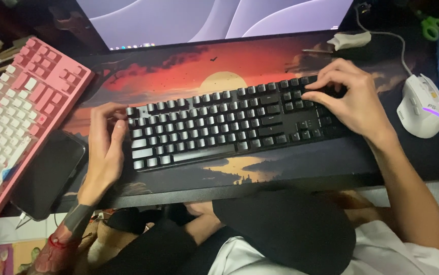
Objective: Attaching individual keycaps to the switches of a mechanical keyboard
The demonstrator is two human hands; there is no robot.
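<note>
The left hand (106, 147) grips the left end of the black keyboard (229, 125), fingers curled around its edge. The right hand (349, 97) rests half-open on its right keys. The keyboard lies on the sunset desk mat (178, 71), before the monitor (214, 20).

Black keyboard (229, 125) lies tilted on a desk mat (178, 71) printed with a red sunset. Left hand (105, 147) grips the keyboard's left end, thumb against the edge keys. Right hand (349, 97) rests over the right end, fingers curled onto the keys there. Pink keyboard (18, 119) sits at far left, a dark phone (49, 173) beside it. White mouse (422, 105) lies right of the right hand. Monitor (214, 18) lit behind.
</note>
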